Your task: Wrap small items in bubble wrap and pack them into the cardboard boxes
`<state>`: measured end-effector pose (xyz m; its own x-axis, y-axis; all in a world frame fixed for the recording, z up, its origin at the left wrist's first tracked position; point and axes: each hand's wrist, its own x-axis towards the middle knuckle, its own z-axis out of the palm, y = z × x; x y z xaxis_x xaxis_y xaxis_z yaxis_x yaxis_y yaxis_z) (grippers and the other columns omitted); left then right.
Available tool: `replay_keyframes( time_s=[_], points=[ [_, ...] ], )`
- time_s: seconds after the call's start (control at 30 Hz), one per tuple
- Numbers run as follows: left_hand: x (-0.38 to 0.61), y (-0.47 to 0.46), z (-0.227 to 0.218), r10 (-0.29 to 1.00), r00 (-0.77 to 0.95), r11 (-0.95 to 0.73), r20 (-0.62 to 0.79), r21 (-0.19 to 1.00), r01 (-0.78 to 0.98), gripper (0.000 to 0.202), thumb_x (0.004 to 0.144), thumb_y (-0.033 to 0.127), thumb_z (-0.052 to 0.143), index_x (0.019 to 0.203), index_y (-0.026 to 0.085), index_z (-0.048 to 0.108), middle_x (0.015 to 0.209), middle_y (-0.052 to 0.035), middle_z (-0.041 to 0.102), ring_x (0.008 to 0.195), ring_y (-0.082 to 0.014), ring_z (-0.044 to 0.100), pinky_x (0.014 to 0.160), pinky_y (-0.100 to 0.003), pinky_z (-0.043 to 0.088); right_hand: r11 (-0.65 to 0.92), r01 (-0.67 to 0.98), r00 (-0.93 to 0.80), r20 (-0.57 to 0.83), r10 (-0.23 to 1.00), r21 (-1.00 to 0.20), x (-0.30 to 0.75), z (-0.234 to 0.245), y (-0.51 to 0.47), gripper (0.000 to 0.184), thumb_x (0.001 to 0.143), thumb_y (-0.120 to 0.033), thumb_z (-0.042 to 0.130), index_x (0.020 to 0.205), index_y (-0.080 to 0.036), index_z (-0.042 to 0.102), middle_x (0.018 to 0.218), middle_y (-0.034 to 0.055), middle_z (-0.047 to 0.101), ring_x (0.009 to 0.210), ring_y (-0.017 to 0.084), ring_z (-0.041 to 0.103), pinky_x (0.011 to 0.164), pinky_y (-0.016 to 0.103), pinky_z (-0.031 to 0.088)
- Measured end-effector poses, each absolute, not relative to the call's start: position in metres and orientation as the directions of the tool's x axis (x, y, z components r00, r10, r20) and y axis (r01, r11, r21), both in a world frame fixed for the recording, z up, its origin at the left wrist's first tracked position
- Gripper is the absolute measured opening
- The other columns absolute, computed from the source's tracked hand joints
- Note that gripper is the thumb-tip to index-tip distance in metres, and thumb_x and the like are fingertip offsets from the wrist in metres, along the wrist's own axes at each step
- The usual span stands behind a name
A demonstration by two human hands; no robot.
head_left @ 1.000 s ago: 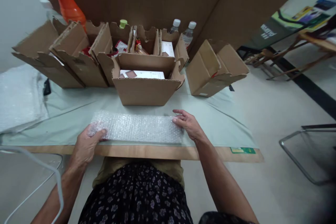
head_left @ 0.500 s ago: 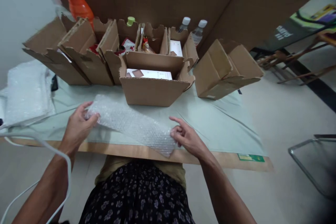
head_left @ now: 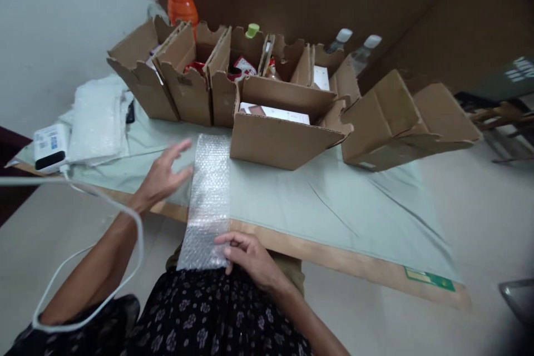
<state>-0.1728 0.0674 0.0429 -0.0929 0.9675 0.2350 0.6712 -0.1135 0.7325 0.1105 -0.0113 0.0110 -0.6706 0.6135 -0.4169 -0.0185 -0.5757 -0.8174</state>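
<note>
Head view: a long, see-through strip of bubble wrap (head_left: 211,178) lies between the two hands. Most of it is on the green cloth (head_left: 283,200), just to the right of the left hand (head_left: 161,181). Its near end, by the right hand (head_left: 248,258), sticks out past the table's wooden edge (head_left: 325,253), over the dark flowery clothes (head_left: 187,322). The right hand pinches the wrap at its near right side, with the thumb and pointing finger close together. The left hand is spread, with its fingers apart. It is blurry, and its thumb is so near the wrap's left side that I cannot tell if they touch.

Ahead of the right hand, just past the wrap's far right side, sits a brown box (head_left: 267,142) with a white pack (head_left: 279,114) inside. Behind that box, farther from both hands, is a row of open boxes (head_left: 187,94). An orange bottle (head_left: 182,3) pokes up behind the row, far ahead of the left hand. Far ahead and to the right of the right hand, one more box (head_left: 369,128) leans over. To the left of the left hand is a pile of bubble sheets (head_left: 100,117), with a small white gadget (head_left: 50,147) beside it. A white cord (head_left: 139,233) loops in front of the left arm.
</note>
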Motion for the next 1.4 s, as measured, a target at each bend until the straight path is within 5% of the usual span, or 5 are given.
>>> replay_keyframes(
  time_s=[0.4,0.57,0.77,1.03,1.4],
  points=[
    [-0.134,-0.009,0.010,0.964,-0.249,0.204,-0.094,0.862,0.464,0.058,0.089,0.041,0.058,0.142,0.016,0.055,0.091,-0.0044,0.071,0.080,-0.0185,0.068,0.078,-0.031,0.054,-0.562,-0.292,-0.496,-0.380,0.781,-0.774,0.080,0.020,0.046,0.058,0.090,-0.054,0.062,0.136,-0.021,0.051,0.115,0.0136,0.073,0.088,0.022,0.071,0.059,0.028,0.053],
    [-0.134,0.016,0.007,0.966,-0.235,0.233,-0.109,0.759,0.607,0.067,0.084,0.040,0.056,0.145,0.014,0.051,0.079,-0.0005,0.069,0.069,-0.0185,0.063,0.071,-0.031,0.048,0.087,0.179,-0.382,0.013,0.924,-0.980,0.103,0.018,0.036,0.045,0.094,-0.032,0.060,0.138,-0.024,0.054,0.108,0.0078,0.073,0.091,0.021,0.069,0.082,0.039,0.057],
    [-0.132,0.012,0.009,0.970,-0.234,0.216,-0.063,0.663,0.717,0.062,0.084,0.037,0.053,0.143,0.017,0.054,0.075,0.0004,0.066,0.065,-0.0186,0.062,0.067,-0.030,0.048,0.724,0.441,-0.757,0.212,0.617,-0.531,0.092,-0.001,0.049,0.044,0.091,-0.017,0.062,0.135,-0.022,0.060,0.152,0.0143,0.054,0.143,0.030,0.045,0.106,0.050,0.045],
    [-0.136,-0.019,0.025,0.971,-0.064,-0.100,0.229,0.637,0.765,0.058,0.086,0.041,0.065,0.140,0.023,0.056,0.140,-0.0141,0.060,0.128,-0.0310,0.057,0.107,-0.046,0.048,0.671,0.415,-0.749,0.188,0.635,-0.615,0.082,0.009,0.065,0.026,0.100,-0.018,0.055,0.121,-0.024,0.070,0.120,0.0076,0.076,0.111,0.022,0.068,0.099,0.041,0.047],
    [-0.134,0.003,0.002,0.978,-0.197,0.095,0.065,0.701,0.707,0.045,0.091,0.037,0.053,0.128,0.016,0.066,0.088,-0.0062,0.068,0.081,-0.0226,0.066,0.081,-0.038,0.056,0.729,0.500,-0.612,0.405,0.680,-0.468,0.083,0.018,0.058,0.029,0.098,-0.022,0.055,0.126,-0.021,0.065,0.124,0.0131,0.070,0.113,0.027,0.062,0.092,0.044,0.049]
  ],
)
